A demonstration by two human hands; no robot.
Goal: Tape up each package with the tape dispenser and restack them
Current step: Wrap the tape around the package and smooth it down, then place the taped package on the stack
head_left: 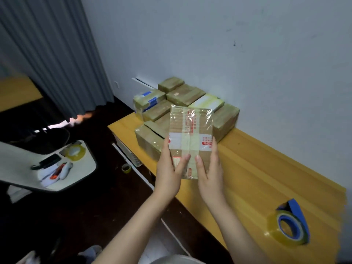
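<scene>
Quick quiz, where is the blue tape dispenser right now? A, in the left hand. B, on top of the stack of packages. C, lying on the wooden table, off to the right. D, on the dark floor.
C: the blue tape dispenser lies on the wooden table, apart from the left hand and right hand, which both grip the package.

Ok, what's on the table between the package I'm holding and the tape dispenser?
Nothing: the head view shows only bare table between package and tape dispenser.

Package (190,134) print unreadable; stack (182,96) partly hidden behind it.
</scene>
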